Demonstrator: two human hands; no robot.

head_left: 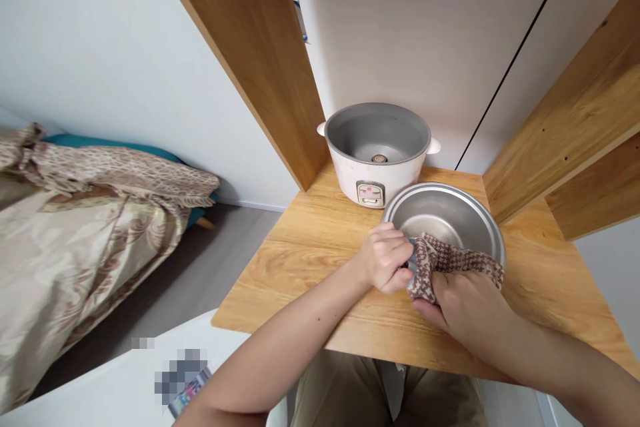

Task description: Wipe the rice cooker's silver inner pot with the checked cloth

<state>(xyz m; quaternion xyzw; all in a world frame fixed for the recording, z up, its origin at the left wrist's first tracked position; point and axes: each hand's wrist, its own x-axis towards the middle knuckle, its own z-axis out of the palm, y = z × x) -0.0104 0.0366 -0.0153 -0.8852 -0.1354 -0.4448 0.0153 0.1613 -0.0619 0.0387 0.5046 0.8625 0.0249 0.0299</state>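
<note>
A silver metal inner pot point(450, 217) stands on the wooden desk point(320, 247), just in front of a white rice cooker body point(377, 147) that is empty inside. My left hand point(387, 257) is closed on the pot's near rim. My right hand point(467, 313) is closed on a brown-and-white patterned cloth point(445, 260), which is draped over the same near rim and lies partly inside the pot.
Wooden shelf panels rise on the left point(260, 53) and right point(575, 127) of the desk nook, against a white wall. A bed with patterned beige covers point(85, 227) stands to the left across grey floor. A white surface point(125, 387) lies at lower left.
</note>
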